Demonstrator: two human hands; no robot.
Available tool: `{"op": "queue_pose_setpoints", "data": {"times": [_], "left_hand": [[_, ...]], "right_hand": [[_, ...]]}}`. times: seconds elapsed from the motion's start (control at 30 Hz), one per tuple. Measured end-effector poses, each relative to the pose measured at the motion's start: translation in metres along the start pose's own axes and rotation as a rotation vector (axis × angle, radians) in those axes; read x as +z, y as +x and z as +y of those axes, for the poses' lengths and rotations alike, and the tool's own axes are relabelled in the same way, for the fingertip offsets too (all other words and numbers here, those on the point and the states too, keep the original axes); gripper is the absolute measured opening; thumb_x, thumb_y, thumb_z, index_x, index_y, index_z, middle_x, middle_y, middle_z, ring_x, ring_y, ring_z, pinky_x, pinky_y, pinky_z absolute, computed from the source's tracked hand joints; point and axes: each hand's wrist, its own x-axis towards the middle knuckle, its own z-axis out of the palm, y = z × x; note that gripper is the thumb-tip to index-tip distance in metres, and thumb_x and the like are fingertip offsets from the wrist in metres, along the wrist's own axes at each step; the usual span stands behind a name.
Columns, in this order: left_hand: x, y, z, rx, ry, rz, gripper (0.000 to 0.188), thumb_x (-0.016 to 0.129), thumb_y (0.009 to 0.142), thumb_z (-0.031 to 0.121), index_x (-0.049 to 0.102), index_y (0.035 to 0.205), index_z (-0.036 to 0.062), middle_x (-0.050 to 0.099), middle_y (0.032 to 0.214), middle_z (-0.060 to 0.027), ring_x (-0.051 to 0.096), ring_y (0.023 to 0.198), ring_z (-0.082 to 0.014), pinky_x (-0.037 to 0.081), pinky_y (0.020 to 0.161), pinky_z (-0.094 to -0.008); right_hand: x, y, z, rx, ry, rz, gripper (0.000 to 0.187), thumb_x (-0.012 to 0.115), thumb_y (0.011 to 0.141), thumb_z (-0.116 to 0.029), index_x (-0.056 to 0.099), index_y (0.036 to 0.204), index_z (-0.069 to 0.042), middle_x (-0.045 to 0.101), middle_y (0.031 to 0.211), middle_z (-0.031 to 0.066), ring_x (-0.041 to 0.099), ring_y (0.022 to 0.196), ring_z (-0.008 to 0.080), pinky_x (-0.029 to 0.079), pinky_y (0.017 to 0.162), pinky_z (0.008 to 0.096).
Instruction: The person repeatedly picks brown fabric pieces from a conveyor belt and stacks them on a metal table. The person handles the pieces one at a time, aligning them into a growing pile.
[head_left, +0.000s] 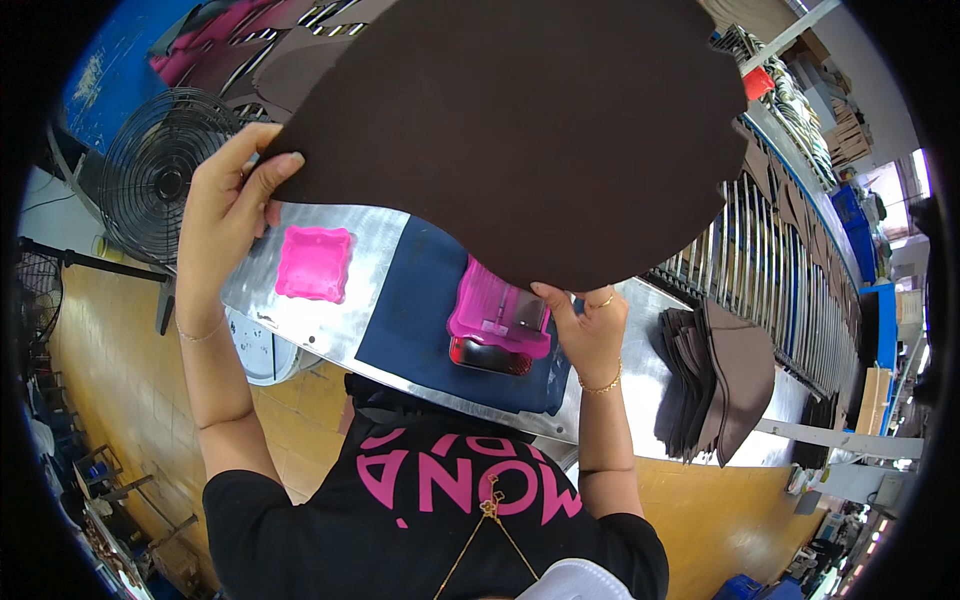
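Observation:
A large, dark brown sheet point(520, 130) with curved edges is held up between my two hands and fills the upper middle. My left hand point(240, 185) pinches its left corner between thumb and fingers. On its lower right edge, my right hand point(590, 325) grips with the thumb in front. Beneath the sheet, a dark blue cloth point(400, 310) covers part of the metal table point(255, 270). A magenta plastic tray point(485, 310) rests on the cloth, partly hidden by the sheet, beside a black and red object point(490, 357). To the left sits a pink scalloped tray point(314, 264).
Right of my right hand, a stack of brown cut pieces point(715, 380) lies over the table's edge. Behind it runs a rack of metal bars point(760, 275) with more pieces on it. A black wire fan point(165, 180) stands at the left. A white bucket point(262, 345) is under the table.

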Motion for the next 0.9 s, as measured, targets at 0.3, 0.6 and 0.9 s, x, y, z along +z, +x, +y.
{"op": "queue_pose_setpoints", "data": {"times": [0.3,0.6,0.9], "left_hand": [[0.064,-0.01,-0.02,-0.009,-0.026,-0.342,0.009,0.06,0.085,-0.001,0.058,0.091,-0.0057,0.056,0.073,-0.0092,0.059,0.053,-0.0127,0.046,0.048,-0.0245],[0.16,0.001,0.013,0.599,0.197,-0.624,0.008,0.066,0.078,0.012,0.064,0.085,0.0076,0.059,0.081,-0.0059,0.061,0.068,-0.0275,0.049,0.056,-0.0356],[0.22,0.033,0.046,0.659,-0.09,-0.654,0.012,0.067,0.08,0.017,0.066,0.081,0.0052,0.056,0.081,-0.0082,0.06,0.07,-0.0297,0.048,0.063,-0.0381]], "right_hand": [[-0.055,-0.063,0.044,-0.05,-0.396,0.011,0.016,0.074,0.067,-0.001,0.07,0.082,-0.005,0.068,0.087,0.0118,0.063,0.083,0.0312,0.041,0.089,0.0431],[-0.132,-0.155,0.053,0.417,-0.307,0.265,0.014,0.072,0.077,-0.001,0.067,0.09,0.0,0.068,0.091,0.009,0.062,0.084,0.0191,0.047,0.077,0.0293],[-0.192,-0.129,0.025,0.413,0.162,0.614,0.009,0.059,0.093,-0.007,0.054,0.086,-0.003,0.053,0.08,-0.0043,0.042,0.072,0.0028,0.035,0.066,0.0168]]}}
